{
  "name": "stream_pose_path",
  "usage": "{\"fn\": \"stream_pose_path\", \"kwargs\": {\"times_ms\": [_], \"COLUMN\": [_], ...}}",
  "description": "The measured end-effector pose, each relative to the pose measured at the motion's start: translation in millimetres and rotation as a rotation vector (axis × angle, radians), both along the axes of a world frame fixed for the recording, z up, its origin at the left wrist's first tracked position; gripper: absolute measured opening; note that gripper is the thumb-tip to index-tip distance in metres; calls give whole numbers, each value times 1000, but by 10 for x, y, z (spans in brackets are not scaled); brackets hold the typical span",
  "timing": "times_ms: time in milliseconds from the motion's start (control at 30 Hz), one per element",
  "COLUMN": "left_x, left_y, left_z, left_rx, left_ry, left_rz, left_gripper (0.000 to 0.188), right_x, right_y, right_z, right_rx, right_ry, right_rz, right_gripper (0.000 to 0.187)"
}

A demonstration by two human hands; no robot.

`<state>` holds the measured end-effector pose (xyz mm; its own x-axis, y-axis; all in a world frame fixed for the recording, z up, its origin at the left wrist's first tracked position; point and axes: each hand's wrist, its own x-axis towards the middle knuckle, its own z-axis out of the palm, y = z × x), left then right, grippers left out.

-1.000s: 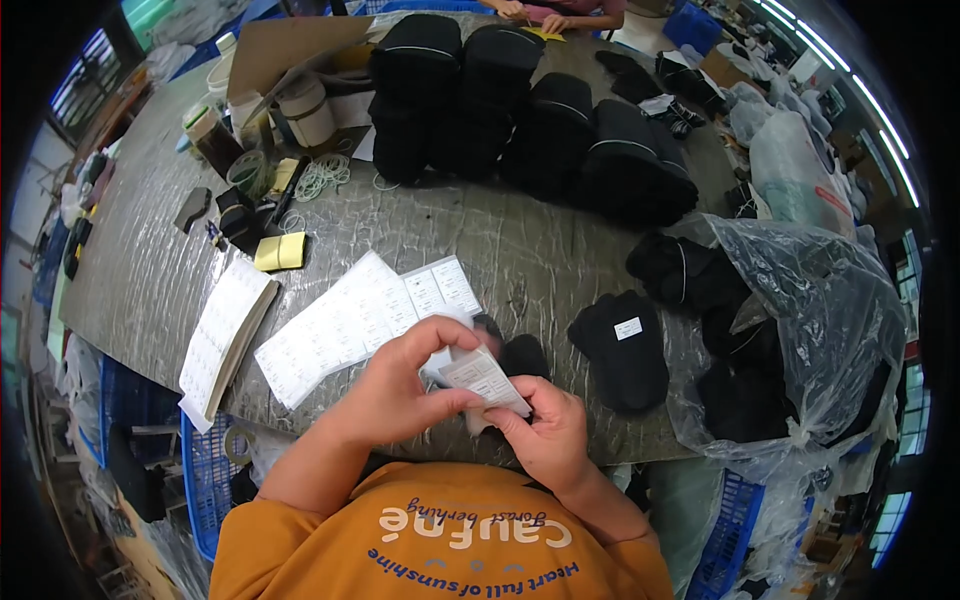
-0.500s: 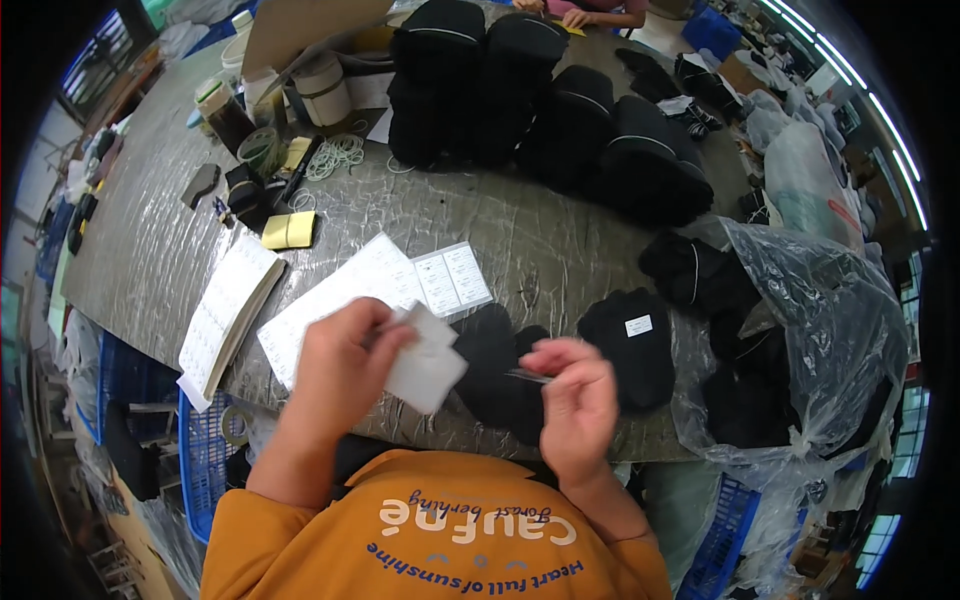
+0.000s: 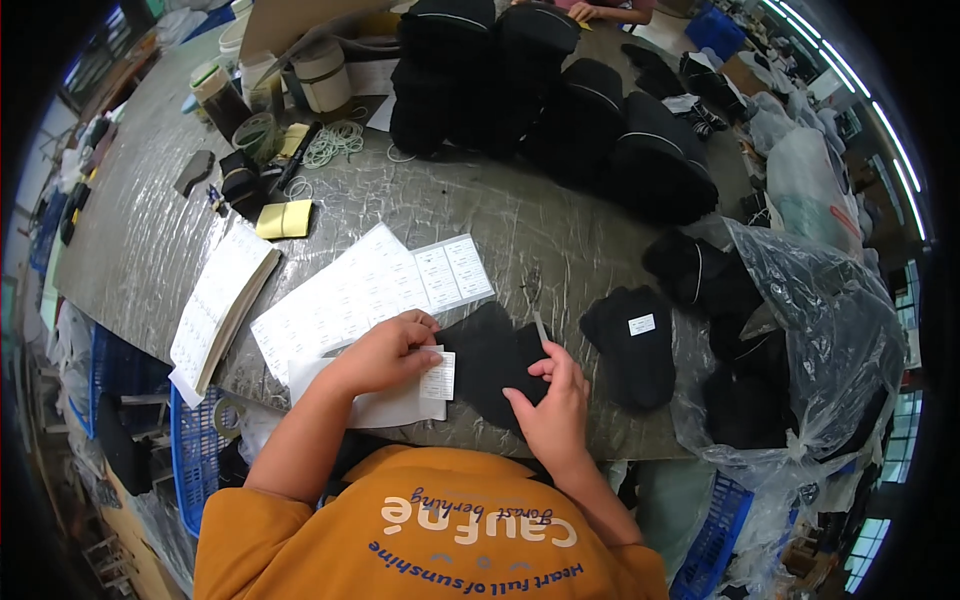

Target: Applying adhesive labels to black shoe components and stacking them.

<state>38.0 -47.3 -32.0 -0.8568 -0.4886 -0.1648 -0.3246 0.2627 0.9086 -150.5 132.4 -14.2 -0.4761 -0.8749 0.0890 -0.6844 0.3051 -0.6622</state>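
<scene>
My left hand point(image 3: 390, 358) has its fingers pinched on a small white label sheet point(image 3: 438, 376). Under that hand a blank white paper point(image 3: 385, 408) lies near the table's front edge. My right hand point(image 3: 553, 405) rests over a black glove-shaped fabric piece point(image 3: 487, 345), thumb spread away from the fingers. A thin metal tool point(image 3: 541, 326), whose exact kind I cannot make out, sticks up from between its fingers. To the right lies a second black glove-shaped piece point(image 3: 635, 360) bearing a white label point(image 3: 641, 324).
Printed label sheets point(image 3: 340, 290) and a thick paper stack point(image 3: 222, 305) lie left. Tied black bundles point(image 3: 560, 120) stand at the back. A clear plastic bag point(image 3: 815, 330) with black pieces sits right. A yellow pad point(image 3: 284, 220) and jars point(image 3: 218, 98) are far left. Another person's hands point(image 3: 585, 11) show at the far edge.
My left hand has lowered the white papers to the table, and the small label sheet now shows. My right hand has come down onto the black piece, its metal tool now pointing away from me.
</scene>
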Motion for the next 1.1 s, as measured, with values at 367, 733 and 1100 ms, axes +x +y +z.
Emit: {"fn": "stream_pose_path", "kwargs": {"times_ms": [367,733,1100], "left_x": [-70,-252,-267], "left_y": [267,629,663], "left_z": [363,257,195], "left_rx": [-279,-712,-667], "left_ry": [42,130,135], "left_rz": [-85,-362,-342], "left_gripper": [14,20,22], "right_x": [-253,-244,-289], "right_y": [313,175,-199], "right_z": [172,126,-116], "right_rx": [-90,-246,-71], "right_ry": [-457,-442,-443], "right_rz": [-251,-120,-35], "right_gripper": [61,10,1]}}
